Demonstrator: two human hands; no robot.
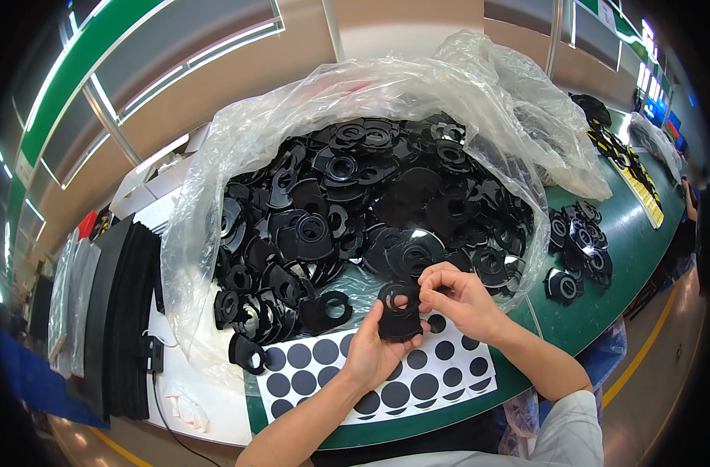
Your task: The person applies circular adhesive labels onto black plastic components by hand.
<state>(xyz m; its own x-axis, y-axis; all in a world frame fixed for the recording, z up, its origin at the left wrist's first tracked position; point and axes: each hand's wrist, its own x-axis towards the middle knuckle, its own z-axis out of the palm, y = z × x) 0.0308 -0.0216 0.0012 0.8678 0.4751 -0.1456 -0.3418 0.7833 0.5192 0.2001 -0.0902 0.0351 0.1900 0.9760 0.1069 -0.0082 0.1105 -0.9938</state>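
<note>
The black parts [408, 194] look like glossy plastic, the bag [355, 84] crinkled, translucent film.

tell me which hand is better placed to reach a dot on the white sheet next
Probably the right hand, near the white sheet, though whether it pinches anything is unclear; the left hand is busy holding the black part.

Passage over green table [559, 319] at right, black parts [408, 194] heaped ahead, black sheets [120, 311] seemingly blocking left

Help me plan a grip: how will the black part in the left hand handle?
The black part is probably stiff, showing no sag in the left hand. It seems light, given its round opening. Being flat, it would likely slide, not roll.
</note>
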